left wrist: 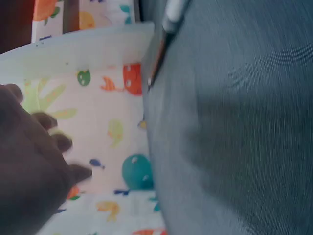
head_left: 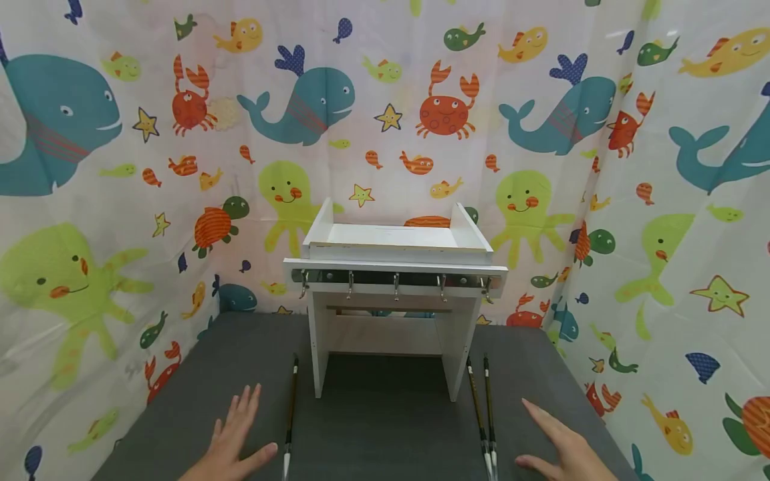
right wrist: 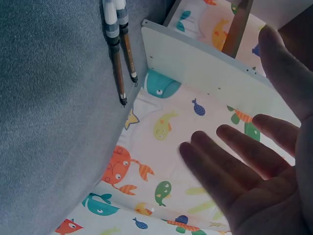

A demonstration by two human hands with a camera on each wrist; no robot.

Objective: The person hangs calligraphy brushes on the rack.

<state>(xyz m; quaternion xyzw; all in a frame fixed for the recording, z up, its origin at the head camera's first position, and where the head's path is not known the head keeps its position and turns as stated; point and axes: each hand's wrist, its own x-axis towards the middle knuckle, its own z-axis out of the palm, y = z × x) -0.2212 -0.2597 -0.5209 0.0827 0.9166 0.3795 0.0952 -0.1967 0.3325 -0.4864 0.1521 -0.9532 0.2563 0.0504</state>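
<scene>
Left hand (head_left: 227, 441), brush (head_left: 291, 414); head-only hooks (head_left: 396, 285)

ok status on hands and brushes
Left hand and right hand empty. One brush near left, two brushes near right, all untouched. Nothing visible blocking either.

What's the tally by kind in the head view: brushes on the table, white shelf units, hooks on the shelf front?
Brushes: 3
White shelf unit: 1
Metal hooks: 5
Total: 9
</scene>
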